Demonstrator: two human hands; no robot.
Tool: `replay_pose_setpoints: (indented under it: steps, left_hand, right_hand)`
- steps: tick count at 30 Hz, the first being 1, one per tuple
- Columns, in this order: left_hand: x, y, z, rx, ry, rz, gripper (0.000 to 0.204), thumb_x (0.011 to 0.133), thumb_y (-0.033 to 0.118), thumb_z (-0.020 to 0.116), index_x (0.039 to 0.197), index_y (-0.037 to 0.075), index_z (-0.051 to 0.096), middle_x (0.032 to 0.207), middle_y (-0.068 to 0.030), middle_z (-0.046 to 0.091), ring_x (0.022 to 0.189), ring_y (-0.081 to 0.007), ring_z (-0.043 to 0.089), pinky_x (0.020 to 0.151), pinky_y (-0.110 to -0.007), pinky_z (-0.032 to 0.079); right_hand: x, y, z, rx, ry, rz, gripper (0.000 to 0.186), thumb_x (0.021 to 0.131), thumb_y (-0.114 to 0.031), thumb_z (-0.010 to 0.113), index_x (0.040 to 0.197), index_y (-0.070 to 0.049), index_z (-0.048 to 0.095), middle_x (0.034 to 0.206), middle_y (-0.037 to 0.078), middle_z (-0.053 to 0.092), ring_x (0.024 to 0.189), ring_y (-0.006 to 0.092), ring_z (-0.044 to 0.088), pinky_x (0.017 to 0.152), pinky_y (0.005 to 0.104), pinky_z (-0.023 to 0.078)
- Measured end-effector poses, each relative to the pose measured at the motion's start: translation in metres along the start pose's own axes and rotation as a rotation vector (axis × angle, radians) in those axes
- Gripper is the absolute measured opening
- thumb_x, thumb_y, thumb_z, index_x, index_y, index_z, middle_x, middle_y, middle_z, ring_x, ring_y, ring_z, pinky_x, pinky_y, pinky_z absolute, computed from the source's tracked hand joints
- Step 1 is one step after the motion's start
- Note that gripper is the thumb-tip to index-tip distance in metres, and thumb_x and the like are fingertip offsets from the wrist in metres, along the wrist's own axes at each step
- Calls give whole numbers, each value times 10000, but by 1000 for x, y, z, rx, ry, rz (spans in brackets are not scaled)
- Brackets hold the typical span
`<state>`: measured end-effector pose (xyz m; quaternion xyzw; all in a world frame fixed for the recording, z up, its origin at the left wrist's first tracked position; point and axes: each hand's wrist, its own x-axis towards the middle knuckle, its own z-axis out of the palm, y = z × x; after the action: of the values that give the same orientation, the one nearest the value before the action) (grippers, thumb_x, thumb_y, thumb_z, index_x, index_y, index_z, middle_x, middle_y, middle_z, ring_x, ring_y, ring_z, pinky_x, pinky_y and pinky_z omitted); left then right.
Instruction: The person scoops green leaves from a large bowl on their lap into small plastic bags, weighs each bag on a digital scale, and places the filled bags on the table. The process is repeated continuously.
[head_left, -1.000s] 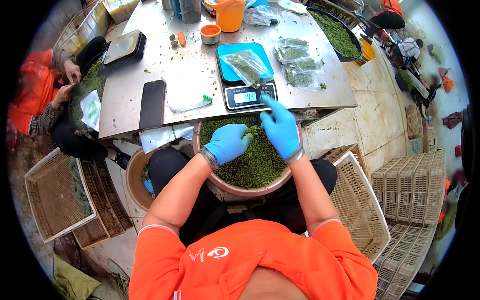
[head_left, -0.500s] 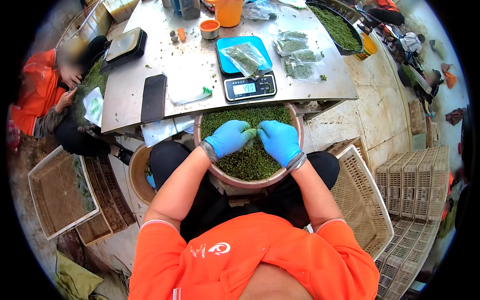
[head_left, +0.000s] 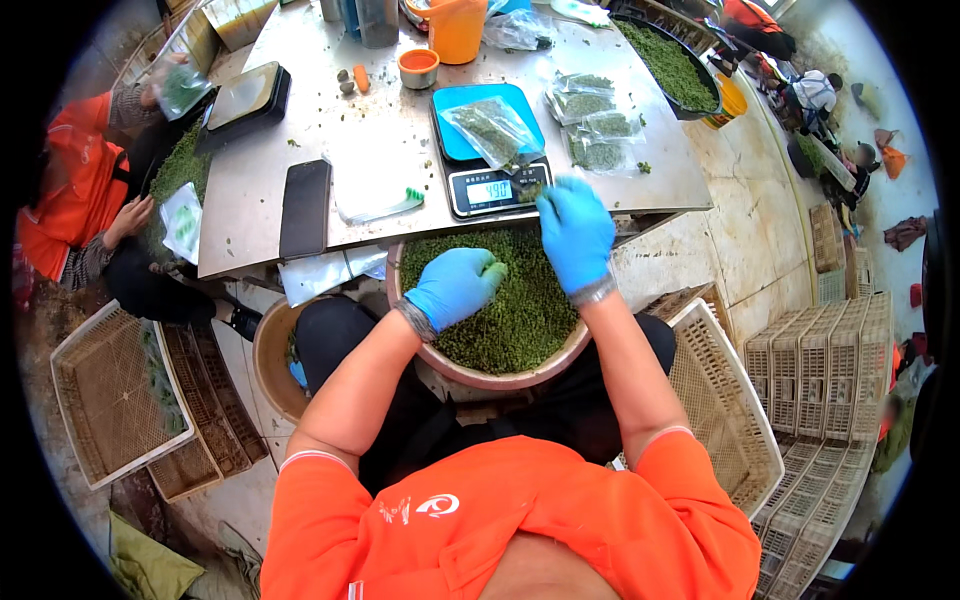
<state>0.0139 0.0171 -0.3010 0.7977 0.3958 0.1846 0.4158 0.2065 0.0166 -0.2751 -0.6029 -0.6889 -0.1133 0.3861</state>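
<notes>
Right hand [head_left: 574,230], fingers pinched on green bits, lifts toward bag [head_left: 493,130] on near scale [head_left: 493,175]; left hand [head_left: 455,286], fingers loosely curled, rests in lap basin [head_left: 480,372] gathering more.

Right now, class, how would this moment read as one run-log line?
left hand: resting in bowl of green leaves | right hand: pinch of leaves raised beside scale | bag: on scale

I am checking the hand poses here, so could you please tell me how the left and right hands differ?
The left hand rests low on the green leaves in the bowl, fingers curled; the right hand is raised at the scale, pinching a few leaves. Left stays over the bowl; right reaches past its rim. Both wear blue gloves.
</notes>
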Motion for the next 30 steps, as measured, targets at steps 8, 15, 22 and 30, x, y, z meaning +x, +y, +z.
replay_pose_setpoints:
  steps: [8,15,22,30]
  left_hand:
    - [15,3,10,220,-59,-103,279,879,321,605,890,45,644,824,-195,638,807,-387,619,725,-470,486]
    - [0,2,4,242,56,-21,436,824,243,672,1230,103,596,1089,-139,635,1044,-324,607,877,-390,498]
    - [9,14,10,400,-159,-47,184,811,234,674,760,59,649,887,-122,631,828,-328,619,735,-418,495]
    - [5,-11,27,186,-54,96,273,807,196,655,1058,87,654,987,-151,665,920,-348,633,822,-428,506]
  right_hand:
    - [76,29,73,-200,18,-203,123,681,-132,673,720,-16,657,1015,141,625,958,330,584,801,425,483]
    - [19,15,-11,146,-35,25,191,803,-134,656,981,-71,681,1121,174,635,988,354,612,865,406,493]
    - [-107,4,8,-292,-1041,203,127,811,-206,648,858,-95,686,817,136,671,788,332,668,687,445,529]
    - [-76,-12,-7,-32,-844,221,173,826,-276,658,818,-103,655,802,126,659,756,335,651,667,455,514]
